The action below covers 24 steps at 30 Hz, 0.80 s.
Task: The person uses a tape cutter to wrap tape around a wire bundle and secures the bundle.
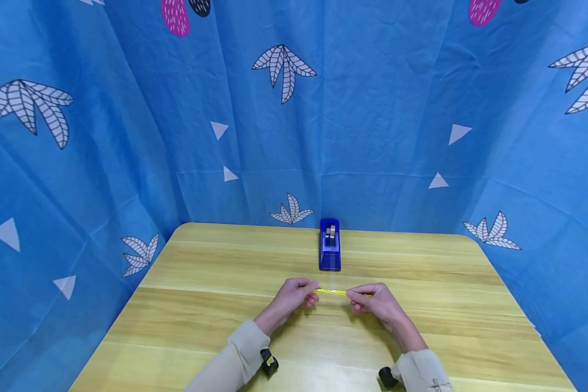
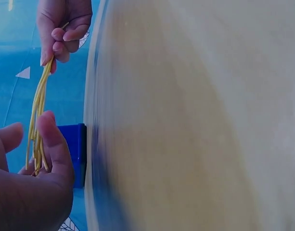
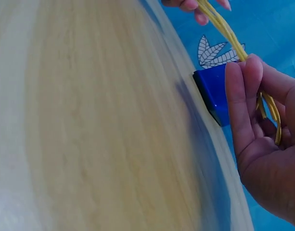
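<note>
A bundle of thin yellow cords (image 1: 329, 292) stretches crosswise between the two hands, over the wooden table. My left hand (image 1: 294, 296) holds the bundle near its left end; in the left wrist view the loose cord ends (image 2: 35, 156) lie between the thumb and fingers. With thumb and fingertips, my right hand (image 1: 374, 301) pinches the other part, and cord tails (image 3: 271, 108) bend down behind its fingers in the right wrist view. Just beyond the bundle stands a blue tape dispenser (image 1: 330, 256), with a faint clear strip reaching from its front toward the cords.
The wood-grain table (image 1: 201, 305) has rounded far corners. A blue patterned curtain (image 1: 372, 109) hangs behind it and along both sides. Dark wrist cameras (image 1: 269, 363) sit at the sleeve cuffs, close over the tabletop.
</note>
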Available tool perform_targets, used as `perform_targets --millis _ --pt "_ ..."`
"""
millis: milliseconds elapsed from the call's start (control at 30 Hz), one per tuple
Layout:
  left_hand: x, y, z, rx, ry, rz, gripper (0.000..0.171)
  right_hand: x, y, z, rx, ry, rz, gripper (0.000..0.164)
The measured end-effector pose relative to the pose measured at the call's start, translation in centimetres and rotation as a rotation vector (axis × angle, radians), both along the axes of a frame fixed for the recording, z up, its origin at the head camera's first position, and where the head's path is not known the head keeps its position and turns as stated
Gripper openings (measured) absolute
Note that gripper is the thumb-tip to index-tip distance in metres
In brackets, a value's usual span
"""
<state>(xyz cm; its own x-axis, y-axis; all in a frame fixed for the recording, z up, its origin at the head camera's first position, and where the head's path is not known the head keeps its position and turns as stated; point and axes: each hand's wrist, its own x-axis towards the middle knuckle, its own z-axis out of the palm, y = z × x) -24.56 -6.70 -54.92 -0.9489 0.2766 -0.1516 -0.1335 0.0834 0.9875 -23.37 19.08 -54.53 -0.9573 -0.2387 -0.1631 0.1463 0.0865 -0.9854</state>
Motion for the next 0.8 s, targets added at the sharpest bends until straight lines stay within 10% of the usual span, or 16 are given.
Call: perform_targets --millis 400,800 --pt "0.28 -0.04 0.68 -0.009 0.020 0.055 0.017 0.06 -0.23 0.24 0.039 0.015 -0.015 0.029" --pt "0.04 0.08 0.27 -0.004 0.057 0.111 0.012 -0.43 0.00 -0.27 -0.035 -0.100 -0.065 0.062"
